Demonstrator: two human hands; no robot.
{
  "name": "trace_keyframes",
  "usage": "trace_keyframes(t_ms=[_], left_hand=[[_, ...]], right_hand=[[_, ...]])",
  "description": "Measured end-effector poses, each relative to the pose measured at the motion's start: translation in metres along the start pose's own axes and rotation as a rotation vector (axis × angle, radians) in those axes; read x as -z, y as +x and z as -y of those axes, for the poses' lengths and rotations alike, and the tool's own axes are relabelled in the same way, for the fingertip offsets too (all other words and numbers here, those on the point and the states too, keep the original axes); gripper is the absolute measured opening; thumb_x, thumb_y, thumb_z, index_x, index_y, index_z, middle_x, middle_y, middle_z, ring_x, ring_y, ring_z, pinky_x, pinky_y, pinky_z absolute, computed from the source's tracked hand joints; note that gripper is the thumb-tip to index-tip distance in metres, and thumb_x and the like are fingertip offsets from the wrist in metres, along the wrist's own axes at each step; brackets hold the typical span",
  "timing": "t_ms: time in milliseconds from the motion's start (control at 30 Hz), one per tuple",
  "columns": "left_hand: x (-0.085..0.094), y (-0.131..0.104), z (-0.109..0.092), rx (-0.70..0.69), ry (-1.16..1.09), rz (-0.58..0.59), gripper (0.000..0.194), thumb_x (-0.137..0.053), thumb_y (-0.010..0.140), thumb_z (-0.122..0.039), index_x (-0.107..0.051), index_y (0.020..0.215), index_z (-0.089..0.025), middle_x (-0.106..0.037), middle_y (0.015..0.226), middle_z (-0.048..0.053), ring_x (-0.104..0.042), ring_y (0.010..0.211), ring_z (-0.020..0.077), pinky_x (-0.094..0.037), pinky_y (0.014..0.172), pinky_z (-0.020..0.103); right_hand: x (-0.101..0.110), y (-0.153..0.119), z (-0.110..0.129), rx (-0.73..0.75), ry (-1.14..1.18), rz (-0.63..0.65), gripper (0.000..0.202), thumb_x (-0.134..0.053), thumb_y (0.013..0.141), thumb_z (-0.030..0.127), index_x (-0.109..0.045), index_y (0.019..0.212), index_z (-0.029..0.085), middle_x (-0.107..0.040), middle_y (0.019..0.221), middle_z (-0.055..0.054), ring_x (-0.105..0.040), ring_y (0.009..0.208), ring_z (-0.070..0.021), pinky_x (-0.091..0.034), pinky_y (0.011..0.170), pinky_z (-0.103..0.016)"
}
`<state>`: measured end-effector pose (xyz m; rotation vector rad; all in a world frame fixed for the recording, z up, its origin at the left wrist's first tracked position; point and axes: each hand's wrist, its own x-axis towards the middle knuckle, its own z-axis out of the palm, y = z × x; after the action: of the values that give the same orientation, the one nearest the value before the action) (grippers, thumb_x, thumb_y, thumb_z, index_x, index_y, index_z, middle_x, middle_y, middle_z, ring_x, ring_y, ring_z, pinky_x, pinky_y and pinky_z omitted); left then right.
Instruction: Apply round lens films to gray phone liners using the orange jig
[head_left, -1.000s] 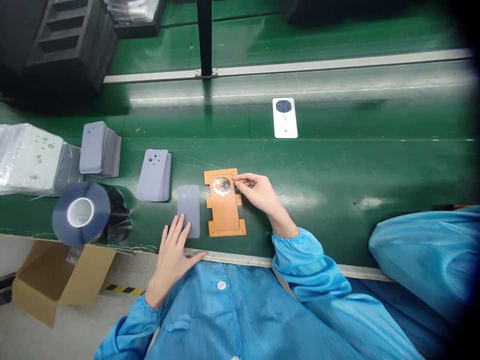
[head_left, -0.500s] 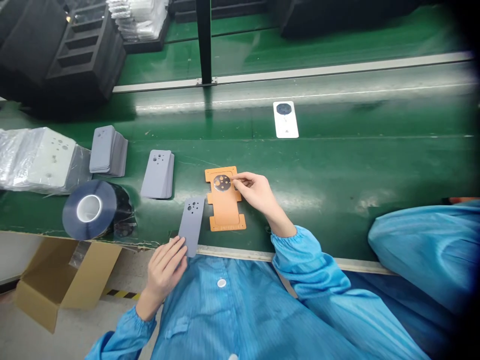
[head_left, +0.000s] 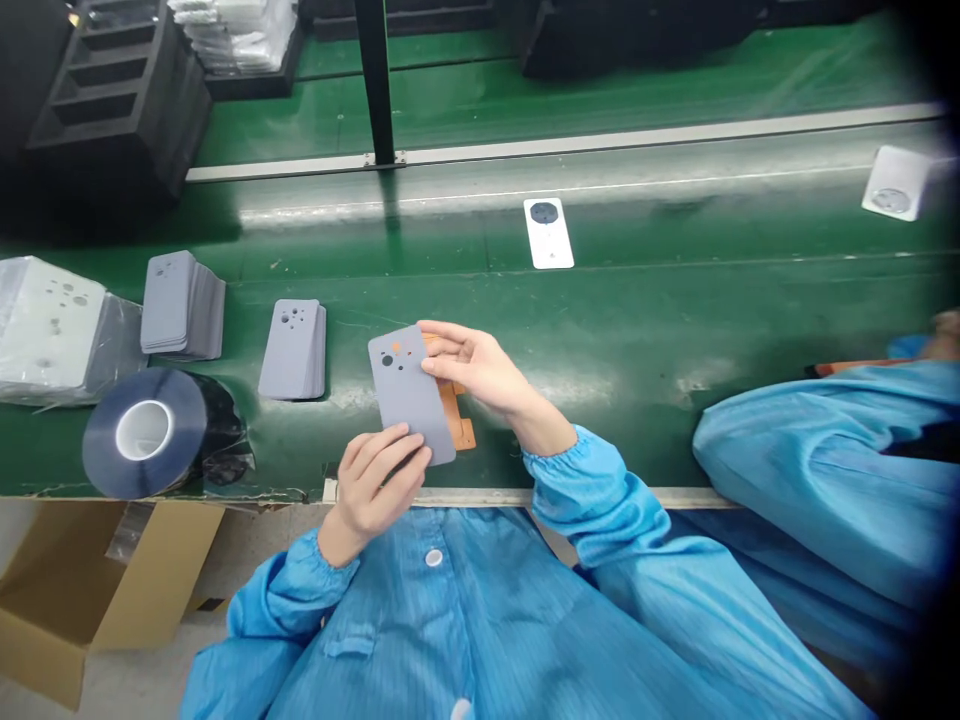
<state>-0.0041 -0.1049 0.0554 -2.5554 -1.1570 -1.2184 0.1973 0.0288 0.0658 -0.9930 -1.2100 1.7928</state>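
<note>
Near the bench's (head_left: 637,330) six o'clock edge, our left hand (head_left: 379,490) is closed on the lower end of the sheet (head_left: 412,400). Our right hand (head_left: 480,372), just lifted off the plate (head_left: 466,436), now pinches the sheet's one o'clock corner. So both hands steady the sheet, which has moved from beside the plate to cover most of it; we cannot tell whether they touch. The stack (head_left: 289,350) lies at ten, the roll (head_left: 191,425) at nine.

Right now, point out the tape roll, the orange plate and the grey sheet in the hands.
Tape roll (head_left: 102,437): head view, side face.
Orange plate (head_left: 466,436): head view, exposed lower corner.
Grey sheet (head_left: 414,400): head view, middle.
</note>
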Motion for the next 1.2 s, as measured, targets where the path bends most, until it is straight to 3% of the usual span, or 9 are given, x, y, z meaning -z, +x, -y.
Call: trace_keyframes(t_ms=[133,233,367,633,800,967,1100,1200], left_hand=[[-0.036,-0.008,0.000,0.038,0.011,0.094,0.041,-0.068,0.093,-0.011,-0.066,0.133,-0.021,-0.075,0.129,0.015,-0.065,0.133,0.0307,-0.052,0.104,0.044],[-0.050,-0.018,0.002,0.081,0.038,0.221,0.049,-0.067,0.097,-0.022,-0.058,0.144,-0.017,-0.065,0.146,0.020,-0.052,0.147,0.0348,-0.043,0.116,0.052],[-0.054,-0.029,0.004,0.101,0.055,0.331,0.056,-0.066,0.098,-0.025,-0.052,0.151,-0.014,-0.057,0.154,0.022,-0.042,0.154,0.0355,-0.033,0.124,0.056],[-0.055,-0.037,0.003,0.132,0.064,0.339,0.055,-0.064,0.099,-0.020,-0.052,0.153,-0.018,-0.055,0.157,0.019,-0.037,0.157,0.0322,-0.025,0.129,0.055],[-0.056,-0.039,0.001,0.142,0.078,0.354,0.051,-0.063,0.100,-0.019,-0.054,0.151,-0.017,-0.056,0.155,0.020,-0.040,0.155,0.0336,-0.027,0.128,0.058],[-0.057,-0.040,0.002,0.142,0.069,0.371,0.050,-0.062,0.101,-0.019,-0.054,0.150,-0.018,-0.057,0.154,0.020,-0.044,0.152,0.0339,-0.031,0.126,0.058],[-0.056,-0.040,0.003,0.136,0.064,0.365,0.046,-0.064,0.100,-0.019,-0.058,0.146,-0.016,-0.058,0.154,0.019,-0.045,0.152,0.0335,-0.031,0.126,0.056],[-0.056,-0.040,0.003,0.150,0.040,0.370,0.047,-0.063,0.100,-0.018,-0.058,0.147,-0.017,-0.057,0.154,0.019,-0.043,0.153,0.0332,-0.032,0.125,0.056]], right_hand=[[0.019,0.000,0.003,0.118,-0.181,-0.048,0.071,-0.074,0.081,0.019,-0.053,0.149,0.018,-0.072,0.104,-0.005,-0.071,0.084,-0.0170,-0.063,0.075,-0.032],[0.027,-0.004,-0.003,0.168,-0.347,-0.047,0.068,-0.065,0.085,0.017,-0.051,0.152,0.021,-0.068,0.107,-0.004,-0.067,0.074,-0.0143,-0.060,0.065,-0.029],[0.032,-0.008,-0.013,0.202,-0.496,-0.054,0.064,-0.060,0.086,0.013,-0.052,0.149,0.023,-0.065,0.107,-0.004,-0.064,0.068,-0.0119,-0.058,0.062,-0.027],[0.031,-0.010,-0.019,0.223,-0.567,-0.057,0.056,-0.058,0.088,0.013,-0.053,0.143,0.023,-0.064,0.110,-0.005,-0.065,0.072,-0.0131,-0.059,0.072,-0.031],[0.030,-0.010,-0.017,0.306,-0.759,-0.073,0.055,-0.056,0.087,0.013,-0.056,0.141,0.022,-0.065,0.125,-0.011,-0.066,0.102,-0.0236,-0.058,0.093,-0.042],[0.033,-0.006,-0.026,0.334,-1.002,-0.103,0.060,-0.057,0.087,0.017,-0.052,0.147,0.020,-0.051,0.148,-0.019,-0.049,0.139,-0.0347,-0.045,0.117,-0.056],[0.028,-0.005,-0.035,0.274,-1.197,-0.084,0.069,-0.058,0.091,0.023,-0.042,0.158,0.013,-0.036,0.164,-0.025,-0.036,0.151,-0.0412,-0.033,0.122,-0.068],[0.014,-0.010,-0.038,0.271,-1.340,-0.058,0.059,-0.048,0.099,0.022,-0.045,0.156,0.012,-0.038,0.165,-0.023,-0.038,0.151,-0.0392,-0.028,0.124,-0.068]])
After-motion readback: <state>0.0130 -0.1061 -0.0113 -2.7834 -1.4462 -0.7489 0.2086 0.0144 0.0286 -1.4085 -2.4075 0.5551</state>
